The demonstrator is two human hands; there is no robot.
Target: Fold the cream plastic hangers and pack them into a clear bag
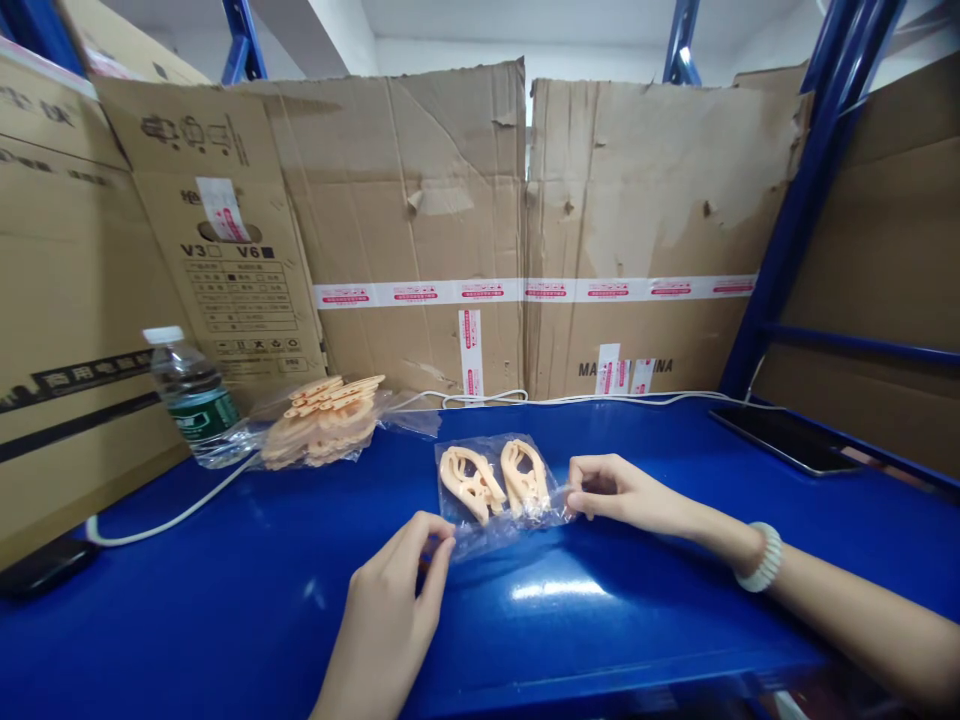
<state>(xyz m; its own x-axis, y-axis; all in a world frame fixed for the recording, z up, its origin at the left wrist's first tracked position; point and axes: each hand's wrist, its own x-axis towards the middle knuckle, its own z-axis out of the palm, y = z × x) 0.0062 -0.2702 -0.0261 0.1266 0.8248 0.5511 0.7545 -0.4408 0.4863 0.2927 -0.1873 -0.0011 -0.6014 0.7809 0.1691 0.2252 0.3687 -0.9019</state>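
A clear plastic bag [491, 540] lies on the blue table [300, 600] in front of me. Inside it two peach-coloured plastic pieces [471, 482], loop-shaped, rest side by side. My left hand [401, 590] pinches the near left corner of the bag between thumb and fingers. At the bag's right edge my right hand [619, 492], with a pale band on the wrist, pinches the plastic. The bag's near edge stretches between both hands.
At the back left, a clear bag [322, 425] of several similar peach pieces sits beside a water bottle [199, 400]. A dark phone [49, 565] lies far left, a black tablet [784, 440] back right. A white cable [180, 515] crosses the table. Cardboard [420, 230] walls the back.
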